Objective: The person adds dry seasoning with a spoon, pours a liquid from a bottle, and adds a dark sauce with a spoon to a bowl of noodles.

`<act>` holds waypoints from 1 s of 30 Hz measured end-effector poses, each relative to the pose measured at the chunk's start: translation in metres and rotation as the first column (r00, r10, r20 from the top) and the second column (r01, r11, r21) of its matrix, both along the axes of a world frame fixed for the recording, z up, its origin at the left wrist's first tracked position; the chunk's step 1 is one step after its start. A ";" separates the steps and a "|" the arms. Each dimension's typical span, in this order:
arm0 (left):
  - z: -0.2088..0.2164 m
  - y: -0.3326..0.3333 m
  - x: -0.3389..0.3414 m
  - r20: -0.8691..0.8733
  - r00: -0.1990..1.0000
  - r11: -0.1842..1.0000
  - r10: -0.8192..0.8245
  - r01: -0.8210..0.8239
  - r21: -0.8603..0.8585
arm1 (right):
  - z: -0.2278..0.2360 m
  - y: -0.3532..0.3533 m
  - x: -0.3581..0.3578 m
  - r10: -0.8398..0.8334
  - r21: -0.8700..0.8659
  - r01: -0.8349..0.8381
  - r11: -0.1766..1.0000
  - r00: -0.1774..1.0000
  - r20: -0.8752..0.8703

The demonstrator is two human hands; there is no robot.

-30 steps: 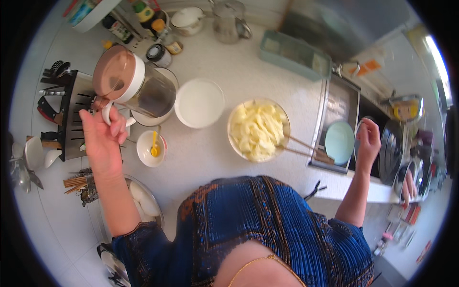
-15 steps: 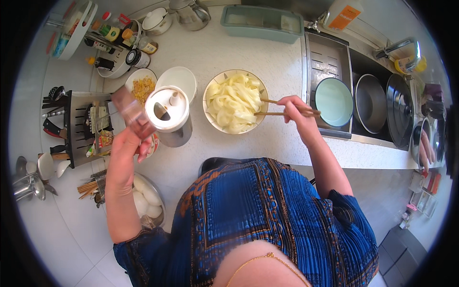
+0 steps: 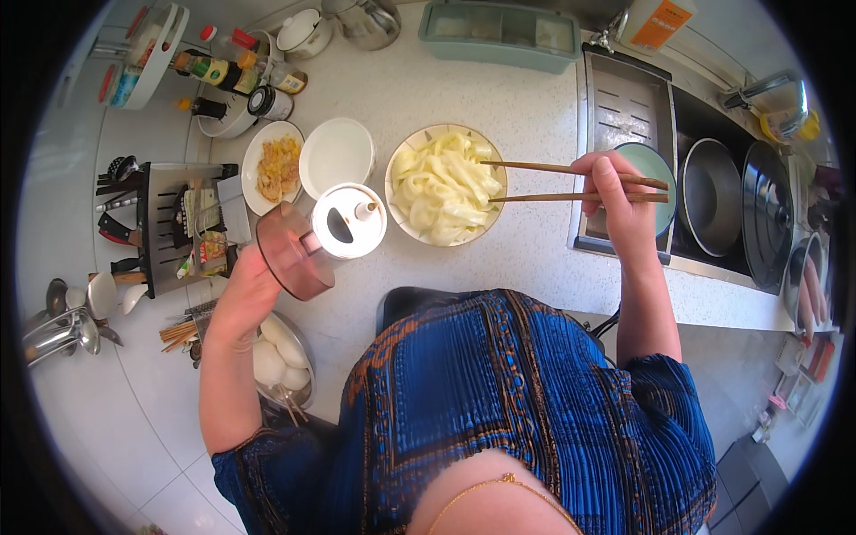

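Note:
My left hand (image 3: 241, 299) is closed around a reddish-brown see-through round piece (image 3: 303, 267), cup-like in shape. This piece overlaps a white-topped canister (image 3: 373, 238) that has a dark opening and a small knob; I cannot tell whether the two are joined. In my right hand (image 3: 620, 201) is a pair of chopsticks (image 3: 562, 198), spread apart, with their tips at the right side of a bowl. The bowl (image 3: 390, 192) has a patterned rim and is heaped with wide pale noodles (image 3: 446, 187).
Behind the canister stand an empty white bowl (image 3: 337, 159) and a plate (image 3: 251, 174) of yellow-brown food. Sauce bottles (image 3: 218, 71) crowd the far left. A pale green bowl (image 3: 651, 160) sits by the sink, with a pan (image 3: 711, 196) beyond. A green lidded box (image 3: 499, 40) lies behind.
My left hand has brought the brown piece lower and rightward, in front of the white top. My right hand has moved right, and the chopsticks are drawn back with it. The view has shifted slightly.

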State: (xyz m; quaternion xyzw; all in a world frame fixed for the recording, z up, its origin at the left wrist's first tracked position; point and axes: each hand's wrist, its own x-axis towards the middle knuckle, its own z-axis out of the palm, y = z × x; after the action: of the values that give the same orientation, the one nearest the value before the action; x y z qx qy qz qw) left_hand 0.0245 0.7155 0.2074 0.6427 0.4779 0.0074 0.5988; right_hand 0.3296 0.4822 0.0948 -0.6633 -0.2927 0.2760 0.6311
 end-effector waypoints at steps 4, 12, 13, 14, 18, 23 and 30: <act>0.004 -0.006 0.013 -0.062 0.997 0.998 -0.048 0.050 0.034 | -0.006 -0.002 0.004 0.014 0.016 -0.013 1.000 0.995 -0.096; -0.004 -0.007 0.025 -0.194 0.957 0.961 -0.215 0.243 0.135 | -0.026 -0.005 0.002 -0.078 -0.069 0.068 0.995 0.987 -0.141; -0.008 -0.004 0.024 -0.219 0.936 0.941 -0.275 0.309 0.139 | -0.028 -0.006 0.004 -0.082 -0.051 0.075 0.996 0.987 -0.137; -0.010 -0.003 0.025 -0.233 0.930 0.937 -0.285 0.321 0.137 | -0.029 -0.008 0.005 -0.087 -0.033 0.083 0.996 0.987 -0.134; -0.013 -0.006 0.042 -0.266 0.928 0.949 -0.261 0.297 0.108 | -0.030 -0.009 0.005 -0.091 -0.008 0.091 0.996 0.981 -0.170; -0.011 -0.006 0.067 -0.306 0.918 0.955 -0.253 0.288 0.074 | -0.031 -0.011 0.004 -0.098 -0.010 0.098 0.995 0.982 -0.163; -0.017 0.004 0.088 -0.362 0.877 0.934 -0.317 0.354 0.039 | -0.032 -0.013 0.006 -0.062 -0.034 0.058 0.998 0.989 -0.132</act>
State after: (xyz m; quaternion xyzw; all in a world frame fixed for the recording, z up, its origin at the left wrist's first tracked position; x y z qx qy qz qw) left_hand 0.1122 0.7194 0.1908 0.7370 0.4568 -0.1860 0.4622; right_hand 0.3351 0.4695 0.0627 -0.6613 -0.2255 0.3047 0.6473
